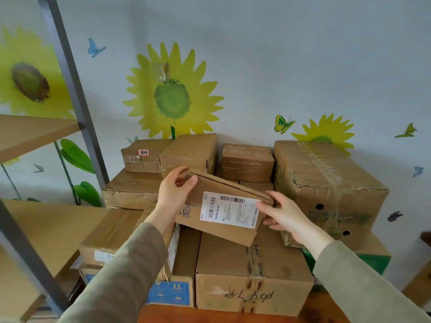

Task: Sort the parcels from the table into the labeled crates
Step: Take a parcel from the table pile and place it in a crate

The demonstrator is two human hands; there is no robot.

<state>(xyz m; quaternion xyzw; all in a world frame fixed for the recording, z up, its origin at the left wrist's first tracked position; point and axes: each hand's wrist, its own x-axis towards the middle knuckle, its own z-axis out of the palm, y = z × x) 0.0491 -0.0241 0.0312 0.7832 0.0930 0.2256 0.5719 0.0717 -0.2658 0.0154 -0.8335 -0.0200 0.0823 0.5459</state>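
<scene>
Since no labeled crates show anywhere in my view, I judge that the sorting is far from done: the counter [210, 317] carries a heap of sealed cartons [130, 190] stacked against the sunflower-painted wall [303, 66], and only one parcel [224, 183] is off it. I hold that parcel tilted in the air just above the middle of the heap, its white shipping label [231, 209] turned up toward me. My left hand [173, 194] grips its left end, thumb on the near face and fingers curled over the far edge. My right hand [284, 215] is spread, fingers nearly straight, bracing the right end beside the label's corner rather than clasping it. My guess is that I am reading the label to pick a crate; the print is too small to make out.

What is left is nearly everything: the big dented carton [326, 180] with round holes at the right, the front carton [251, 259] with handwriting on its side, the carton with blue symbols [172, 290], the small carton [140, 157] with a red-edged sticker at the back, and several more between them. All are taped closed, so I cannot tell what is in any of them. The shelf [46, 224] on my left has wooden boards on a grey frame; no crate shows on the part in view.
</scene>
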